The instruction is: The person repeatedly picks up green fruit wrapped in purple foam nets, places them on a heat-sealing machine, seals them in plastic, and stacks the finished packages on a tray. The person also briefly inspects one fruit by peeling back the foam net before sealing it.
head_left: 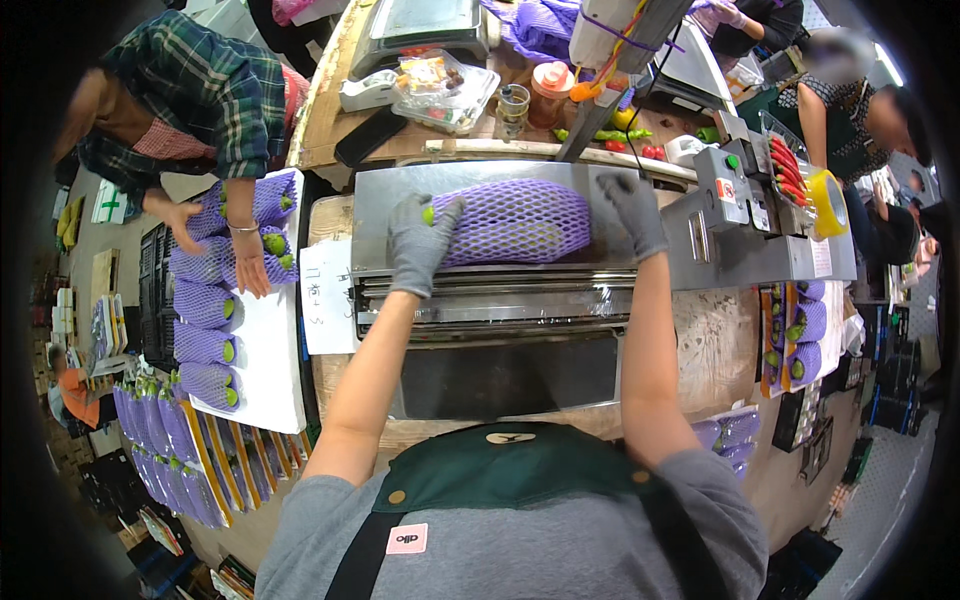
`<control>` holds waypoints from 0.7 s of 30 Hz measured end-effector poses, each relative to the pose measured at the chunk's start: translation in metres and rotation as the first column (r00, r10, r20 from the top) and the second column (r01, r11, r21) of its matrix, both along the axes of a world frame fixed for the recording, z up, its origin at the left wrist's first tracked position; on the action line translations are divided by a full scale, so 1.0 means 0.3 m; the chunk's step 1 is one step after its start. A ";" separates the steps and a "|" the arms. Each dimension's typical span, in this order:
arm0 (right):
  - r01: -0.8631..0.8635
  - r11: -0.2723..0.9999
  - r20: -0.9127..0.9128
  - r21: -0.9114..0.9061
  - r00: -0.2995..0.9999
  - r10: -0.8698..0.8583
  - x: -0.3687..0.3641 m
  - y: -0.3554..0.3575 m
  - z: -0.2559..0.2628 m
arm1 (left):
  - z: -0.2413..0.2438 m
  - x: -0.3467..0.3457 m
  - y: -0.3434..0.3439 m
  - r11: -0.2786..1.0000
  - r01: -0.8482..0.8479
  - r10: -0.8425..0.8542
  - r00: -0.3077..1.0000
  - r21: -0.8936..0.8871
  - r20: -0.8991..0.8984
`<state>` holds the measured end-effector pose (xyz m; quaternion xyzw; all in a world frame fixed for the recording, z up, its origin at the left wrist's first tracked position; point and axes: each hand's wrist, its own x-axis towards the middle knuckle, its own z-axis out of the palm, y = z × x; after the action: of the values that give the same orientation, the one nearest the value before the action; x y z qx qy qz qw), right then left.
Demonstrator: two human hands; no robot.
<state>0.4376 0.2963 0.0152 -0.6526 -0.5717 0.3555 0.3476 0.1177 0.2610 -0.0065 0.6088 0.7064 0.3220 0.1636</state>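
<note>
A purple foam-net bundle of green vegetables (517, 225) lies lengthwise on the stainless-steel top of a wrapping machine (375, 251). Gripping the bundle's left end is my left hand (424, 244), in a grey glove, with a green tip showing between thumb and fingers. My right hand (636, 214), gloved alike, hovers past the bundle's right end, apart from it. Its fingers are bent and blurred, and nothing can be made out in them. Nearer my body runs the machine's roller slot (517, 296) with shiny clear film, then a dark plate (510, 375).
At left, a co-worker's hands (251, 259) reach over netted vegetables on a white foam board (262, 360). A control box (724, 187) and yellow tape roll (827, 204) stand at right. A metal post (589, 124), phone (371, 136) and jars (551, 94) stand or lie beyond the machine.
</note>
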 end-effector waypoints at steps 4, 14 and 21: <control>-0.066 0.990 -0.154 0.122 0.984 0.084 -0.055 -0.135 -0.117 | -0.017 0.066 -0.008 1.000 0.007 -0.007 0.953 0.001 0.301; 0.384 0.820 -0.206 0.425 0.923 -0.325 -0.133 -0.130 -0.102 | -0.130 0.010 0.018 0.982 -0.067 -0.058 0.780 0.175 0.623; 0.129 0.958 -0.296 0.257 0.954 -0.049 -0.298 -0.143 -0.087 | -0.068 0.027 0.007 0.990 0.099 -0.135 0.850 0.098 0.508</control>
<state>0.3481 0.2534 -0.0109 -0.5653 -0.5287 0.3476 0.5292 0.1259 0.2631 -0.0268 0.5480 0.5873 0.4858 0.3445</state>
